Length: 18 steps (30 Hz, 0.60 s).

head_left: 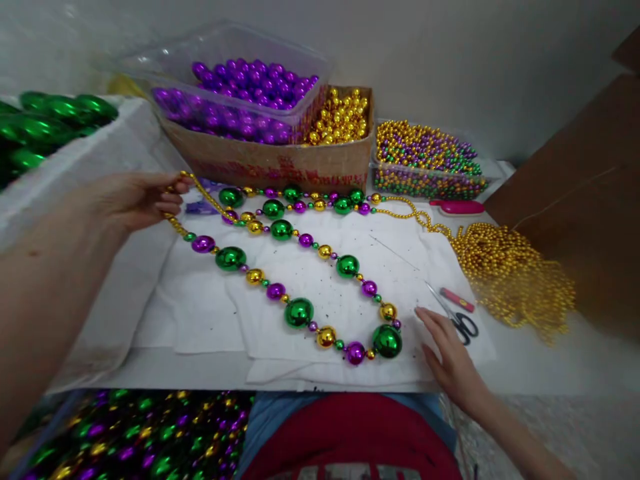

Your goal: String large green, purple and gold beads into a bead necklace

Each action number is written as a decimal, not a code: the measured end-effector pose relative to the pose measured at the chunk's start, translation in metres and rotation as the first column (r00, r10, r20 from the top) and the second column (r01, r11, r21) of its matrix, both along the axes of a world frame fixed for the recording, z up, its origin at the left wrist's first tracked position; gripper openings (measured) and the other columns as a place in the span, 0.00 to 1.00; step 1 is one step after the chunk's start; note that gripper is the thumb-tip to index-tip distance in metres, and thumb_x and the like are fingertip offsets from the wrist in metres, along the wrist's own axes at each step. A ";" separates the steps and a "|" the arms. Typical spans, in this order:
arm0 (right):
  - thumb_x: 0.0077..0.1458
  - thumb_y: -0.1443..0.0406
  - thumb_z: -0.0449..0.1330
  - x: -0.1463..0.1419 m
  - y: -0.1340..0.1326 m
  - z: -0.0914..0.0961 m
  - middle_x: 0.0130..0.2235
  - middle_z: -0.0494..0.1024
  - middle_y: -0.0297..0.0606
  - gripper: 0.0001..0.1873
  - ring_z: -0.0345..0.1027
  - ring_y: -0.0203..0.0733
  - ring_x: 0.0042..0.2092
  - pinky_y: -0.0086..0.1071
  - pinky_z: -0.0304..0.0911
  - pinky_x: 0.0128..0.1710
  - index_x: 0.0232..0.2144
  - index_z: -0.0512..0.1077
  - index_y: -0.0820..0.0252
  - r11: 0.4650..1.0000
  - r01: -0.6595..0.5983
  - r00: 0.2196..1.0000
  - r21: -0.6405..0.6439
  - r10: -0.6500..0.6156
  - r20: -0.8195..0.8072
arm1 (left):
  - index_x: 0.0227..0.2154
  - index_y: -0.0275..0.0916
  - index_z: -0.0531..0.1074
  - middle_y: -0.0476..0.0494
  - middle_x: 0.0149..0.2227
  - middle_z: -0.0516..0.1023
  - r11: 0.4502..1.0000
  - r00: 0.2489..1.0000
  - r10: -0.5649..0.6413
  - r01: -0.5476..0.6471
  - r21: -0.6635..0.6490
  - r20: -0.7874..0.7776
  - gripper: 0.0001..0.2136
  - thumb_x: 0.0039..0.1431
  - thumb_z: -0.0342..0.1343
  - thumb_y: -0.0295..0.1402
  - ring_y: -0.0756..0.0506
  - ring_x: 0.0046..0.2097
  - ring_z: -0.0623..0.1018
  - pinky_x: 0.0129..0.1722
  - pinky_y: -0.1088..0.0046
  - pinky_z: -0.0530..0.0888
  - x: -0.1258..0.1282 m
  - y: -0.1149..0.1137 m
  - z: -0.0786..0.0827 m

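My left hand (155, 200) pinches the gold-bead end of a bead necklace (299, 313), lifted off the table at the left. The rest of the necklace runs rightward in a long loop of large green, purple and gold balls with small beads between them. Beside the loop's right end, my right hand (453, 363) rests with its fingers apart, holding nothing. Scissors (465, 325) with dark handles and a red lighter (457, 300) lie just past its fingers. A thin needle (395, 252) lies on the white cloth (200, 313).
Behind are a clear tub of purple balls (260, 80), a cardboard box (240, 160) with gold balls and a tub of mixed beads (430, 157). Gold bead strands (510, 267) and a pink-handled tool (457, 207) lie right. Green balls (60, 120) fill a white container left.
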State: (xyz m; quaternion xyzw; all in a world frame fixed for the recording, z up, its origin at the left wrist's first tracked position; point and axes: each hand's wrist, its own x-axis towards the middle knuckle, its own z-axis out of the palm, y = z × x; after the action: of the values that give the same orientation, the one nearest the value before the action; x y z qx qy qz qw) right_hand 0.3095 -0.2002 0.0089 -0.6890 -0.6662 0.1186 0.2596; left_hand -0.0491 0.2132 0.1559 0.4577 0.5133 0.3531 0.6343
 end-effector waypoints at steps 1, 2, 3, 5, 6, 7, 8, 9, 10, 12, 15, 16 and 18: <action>0.58 0.72 0.46 0.006 -0.001 0.000 0.58 0.60 0.46 0.29 0.54 0.49 0.59 0.49 0.55 0.56 0.61 0.52 0.54 0.997 0.074 0.996 -0.003 -0.074 -0.055 | 0.26 0.30 0.68 0.50 0.16 0.70 1.000 0.999 -0.023 0.023 -0.001 -0.028 0.14 0.65 0.40 0.24 0.61 0.18 0.60 0.18 0.89 0.48 0.004 -0.006 -0.004; 0.58 0.70 0.47 0.012 -0.001 0.001 0.55 0.63 0.46 0.26 0.57 0.49 0.56 0.48 0.57 0.54 0.59 0.56 0.54 0.990 0.136 0.984 -0.023 -0.138 -0.114 | 0.26 0.30 0.68 0.50 0.17 0.70 0.999 0.997 -0.049 0.050 0.002 -0.064 0.15 0.65 0.40 0.22 0.60 0.18 0.60 0.17 0.88 0.49 0.008 -0.013 -0.007; 0.59 0.67 0.48 0.019 0.000 0.002 0.53 0.66 0.46 0.22 0.61 0.48 0.53 0.47 0.60 0.51 0.56 0.59 0.55 0.980 0.190 0.964 -0.052 -0.196 -0.179 | 0.25 0.30 0.68 0.50 0.17 0.70 0.997 0.991 -0.078 0.080 0.011 -0.105 0.14 0.64 0.40 0.22 0.60 0.18 0.60 0.17 0.88 0.50 0.012 -0.022 -0.010; 0.58 0.62 0.50 0.029 0.006 0.004 0.47 0.71 0.46 0.17 0.66 0.48 0.47 0.42 0.64 0.45 0.50 0.65 0.58 0.948 0.283 0.896 -0.144 -0.315 -0.313 | 0.27 0.31 0.69 0.51 0.17 0.69 0.987 0.973 -0.150 0.158 0.030 -0.178 0.11 0.62 0.45 0.22 0.59 0.18 0.61 0.17 0.87 0.53 0.022 -0.045 -0.014; 0.58 0.59 0.51 0.032 0.012 0.004 0.45 0.73 0.46 0.17 0.68 0.47 0.44 0.40 0.65 0.41 0.47 0.66 0.59 0.928 0.318 0.855 -0.195 -0.369 -0.364 | 0.27 0.31 0.69 0.51 0.18 0.69 0.981 0.964 -0.177 0.189 0.043 -0.200 0.08 0.60 0.48 0.22 0.58 0.18 0.61 0.16 0.86 0.55 0.027 -0.059 -0.016; 0.57 0.57 0.51 0.033 0.018 0.005 0.43 0.74 0.46 0.18 0.69 0.47 0.42 0.38 0.66 0.38 0.46 0.67 0.60 0.909 0.341 0.821 -0.240 -0.412 -0.396 | 0.29 0.32 0.70 0.50 0.21 0.71 0.973 0.958 -0.211 0.225 0.048 -0.196 0.04 0.57 0.52 0.23 0.57 0.18 0.62 0.16 0.86 0.57 0.033 -0.074 -0.019; 0.56 0.55 0.51 0.032 0.027 0.005 0.41 0.75 0.45 0.19 0.69 0.46 0.39 0.37 0.65 0.35 0.45 0.67 0.61 0.895 0.351 0.799 -0.275 -0.440 -0.410 | 0.29 0.33 0.70 0.49 0.23 0.71 0.967 0.955 -0.236 0.250 0.056 -0.181 0.01 0.55 0.55 0.24 0.57 0.19 0.63 0.16 0.85 0.58 0.038 -0.089 -0.023; 0.56 0.54 0.52 0.030 0.035 0.006 0.39 0.75 0.44 0.20 0.70 0.45 0.36 0.35 0.64 0.32 0.45 0.68 0.61 0.889 0.347 0.792 -0.299 -0.448 -0.415 | 0.29 0.33 0.70 0.48 0.24 0.72 0.962 0.954 -0.254 0.266 0.065 -0.159 0.02 0.53 0.57 0.25 0.57 0.19 0.63 0.16 0.85 0.59 0.044 -0.103 -0.026; 0.56 0.53 0.52 0.025 0.045 0.006 0.37 0.75 0.42 0.21 0.69 0.43 0.33 0.34 0.63 0.30 0.45 0.68 0.60 0.891 0.328 0.795 -0.315 -0.441 -0.417 | 0.30 0.34 0.70 0.48 0.25 0.73 0.959 0.956 -0.266 0.275 0.061 -0.127 0.03 0.51 0.58 0.26 0.57 0.20 0.63 0.16 0.84 0.59 0.049 -0.118 -0.030; 0.54 0.51 0.54 0.013 0.064 0.007 0.32 0.75 0.38 0.20 0.67 0.41 0.30 0.32 0.60 0.29 0.42 0.70 0.58 0.899 0.274 0.809 -0.342 -0.408 -0.423 | 0.30 0.34 0.70 0.47 0.26 0.73 0.956 0.955 -0.293 0.293 0.008 -0.042 0.05 0.50 0.60 0.28 0.56 0.20 0.63 0.16 0.84 0.60 0.057 -0.142 -0.038; 0.42 0.53 0.65 -0.005 0.089 0.009 0.23 0.72 0.32 0.18 0.63 0.38 0.26 0.31 0.54 0.26 0.34 0.73 0.57 0.898 0.210 0.811 -0.387 -0.381 -0.444 | 0.30 0.35 0.70 0.47 0.27 0.74 0.949 0.955 -0.281 0.291 -0.123 0.093 0.07 0.49 0.62 0.31 0.56 0.20 0.63 0.16 0.83 0.59 0.066 -0.170 -0.048; 0.37 0.56 0.68 -0.010 0.095 0.009 0.22 0.71 0.31 0.18 0.61 0.37 0.25 0.30 0.52 0.25 0.31 0.73 0.57 0.896 0.193 0.803 -0.399 -0.378 -0.461 | 0.30 0.35 0.69 0.47 0.28 0.75 0.949 0.956 -0.265 0.282 -0.144 0.126 0.09 0.49 0.62 0.33 0.56 0.21 0.63 0.16 0.83 0.58 0.069 -0.178 -0.051; 0.33 0.60 0.70 -0.018 0.105 0.011 0.20 0.69 0.29 0.16 0.59 0.35 0.24 0.28 0.49 0.23 0.26 0.72 0.58 0.897 0.150 0.768 -0.415 -0.371 -0.522 | 0.30 0.35 0.68 0.45 0.30 0.76 0.950 0.954 -0.254 0.277 -0.147 0.160 0.11 0.51 0.61 0.37 0.56 0.21 0.63 0.15 0.83 0.55 0.077 -0.195 -0.057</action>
State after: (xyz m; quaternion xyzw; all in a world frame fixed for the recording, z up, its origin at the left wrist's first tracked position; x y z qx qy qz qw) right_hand 0.2919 -0.0949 0.0198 -0.7394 -0.4163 0.4048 0.3407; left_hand 0.0277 0.0186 0.0989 0.4421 0.4294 0.2510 0.7464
